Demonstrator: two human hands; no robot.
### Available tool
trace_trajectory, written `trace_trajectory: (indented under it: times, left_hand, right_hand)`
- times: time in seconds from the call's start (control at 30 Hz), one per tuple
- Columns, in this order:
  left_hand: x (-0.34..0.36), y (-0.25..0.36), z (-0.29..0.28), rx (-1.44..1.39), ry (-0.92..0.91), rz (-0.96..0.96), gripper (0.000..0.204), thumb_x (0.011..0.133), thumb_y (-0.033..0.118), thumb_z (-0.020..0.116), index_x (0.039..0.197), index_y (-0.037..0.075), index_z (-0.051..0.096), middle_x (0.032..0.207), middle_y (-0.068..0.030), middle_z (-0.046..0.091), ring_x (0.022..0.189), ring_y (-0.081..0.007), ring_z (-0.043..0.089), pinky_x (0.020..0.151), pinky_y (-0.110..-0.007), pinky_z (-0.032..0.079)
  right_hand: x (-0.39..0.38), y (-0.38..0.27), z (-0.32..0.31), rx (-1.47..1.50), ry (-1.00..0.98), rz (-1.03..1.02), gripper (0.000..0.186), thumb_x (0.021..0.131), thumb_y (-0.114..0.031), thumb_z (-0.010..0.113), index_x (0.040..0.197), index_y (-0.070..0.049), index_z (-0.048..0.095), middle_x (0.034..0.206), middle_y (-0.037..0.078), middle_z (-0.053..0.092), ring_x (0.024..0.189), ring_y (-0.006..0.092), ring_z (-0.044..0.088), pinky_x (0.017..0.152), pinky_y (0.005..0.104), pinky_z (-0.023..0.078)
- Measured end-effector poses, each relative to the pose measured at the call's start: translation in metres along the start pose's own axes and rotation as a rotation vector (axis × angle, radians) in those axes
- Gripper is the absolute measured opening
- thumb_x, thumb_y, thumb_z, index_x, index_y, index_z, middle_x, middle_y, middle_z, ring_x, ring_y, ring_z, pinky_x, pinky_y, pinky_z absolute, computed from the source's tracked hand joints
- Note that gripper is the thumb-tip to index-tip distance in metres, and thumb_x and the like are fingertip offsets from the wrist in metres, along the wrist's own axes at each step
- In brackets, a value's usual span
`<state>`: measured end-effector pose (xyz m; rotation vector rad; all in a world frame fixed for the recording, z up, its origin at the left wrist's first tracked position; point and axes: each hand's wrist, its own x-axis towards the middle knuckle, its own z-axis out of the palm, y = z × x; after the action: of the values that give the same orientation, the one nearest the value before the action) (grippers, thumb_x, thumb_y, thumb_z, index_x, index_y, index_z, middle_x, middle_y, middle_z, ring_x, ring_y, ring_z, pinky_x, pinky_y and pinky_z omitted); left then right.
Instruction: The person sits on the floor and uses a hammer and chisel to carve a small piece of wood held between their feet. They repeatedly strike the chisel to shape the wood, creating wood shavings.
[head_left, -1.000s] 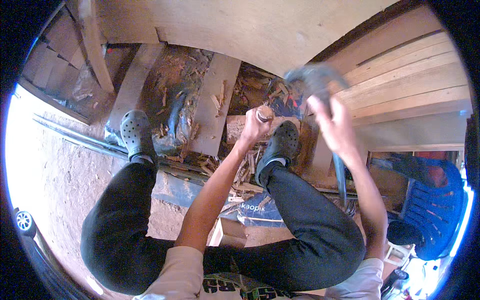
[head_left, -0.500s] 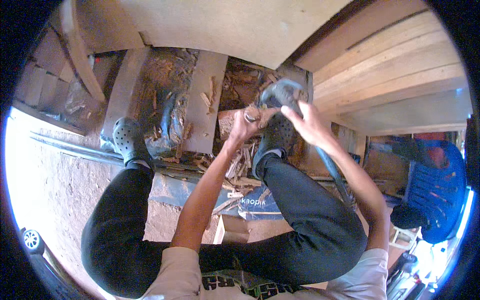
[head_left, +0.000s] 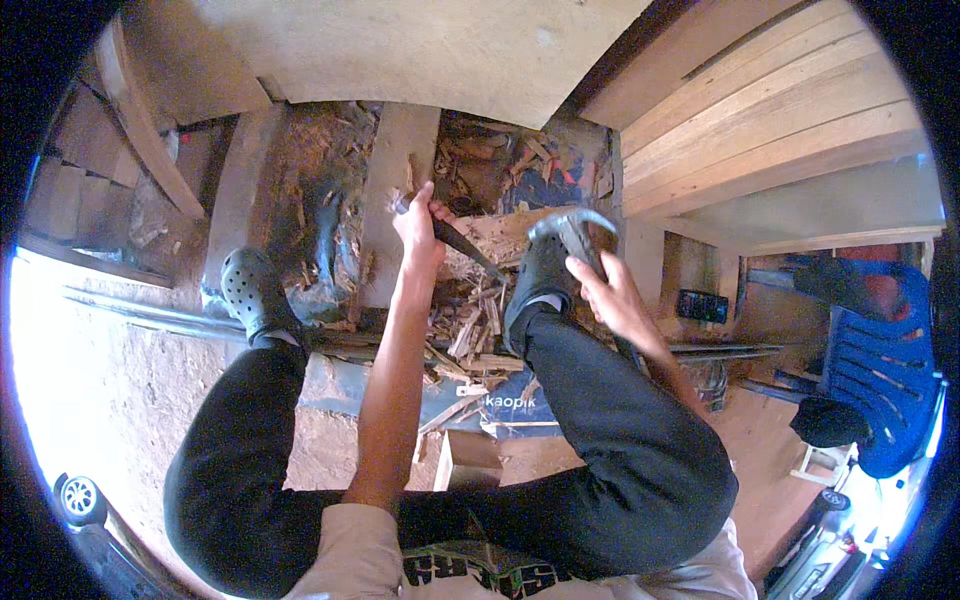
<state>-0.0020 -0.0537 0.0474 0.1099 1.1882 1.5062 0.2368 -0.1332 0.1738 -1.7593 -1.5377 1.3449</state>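
My left hand (head_left: 419, 232) is closed round a chisel (head_left: 466, 245), whose dark blade slants down to the right across a rough, pale piece of wood (head_left: 510, 228). In my right hand (head_left: 617, 302) is a claw hammer (head_left: 572, 230), gripped by its handle. The hammer's head is over or just beyond the toe of my right clog (head_left: 541, 272), apart from the chisel. That clog is up against the wood. Splintered chips (head_left: 475, 325) lie heaped below the chisel's tip.
My left clog (head_left: 250, 290) stands by a grey plank (head_left: 395, 170). A big wooden panel (head_left: 420, 50) overhangs the far side, with stacked boards (head_left: 770, 110) at right. Beyond my right knee are a phone (head_left: 703, 306) and a blue plastic chair (head_left: 880, 360).
My left hand has moved left and tipped the chisel from nearly end-on to slanting, uncovering more of the wood. The hammer has come down and nearer, away from the chisel.
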Motion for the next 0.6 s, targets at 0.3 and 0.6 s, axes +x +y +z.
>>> trace_trajectory:
  times: [0.3,0.6]
  left_hand:
    - [-0.011,-0.007,0.02,0.298,0.027,0.309,0.028,0.08,0.021,0.074,0.079,0.006,0.05,0.061,-0.0005,0.053,0.049,-0.0091,0.044,0.045,-0.026,0.036]
    - [-0.036,-0.035,0.01,0.474,-0.028,0.473,0.037,0.084,0.031,0.071,0.067,0.007,0.049,0.061,0.0027,0.049,0.054,-0.009,0.042,0.051,-0.028,0.036]
  right_hand:
    - [-0.014,0.065,0.013,-0.158,0.081,0.189,0.05,0.085,-0.045,0.062,0.097,0.004,0.061,0.086,0.021,0.065,0.081,0.0354,0.062,0.078,0.0422,0.047]
    - [-0.026,0.058,0.013,-0.009,0.089,0.103,0.047,0.086,-0.042,0.061,0.099,0.003,0.061,0.093,0.022,0.065,0.089,0.0362,0.062,0.083,0.0419,0.045]
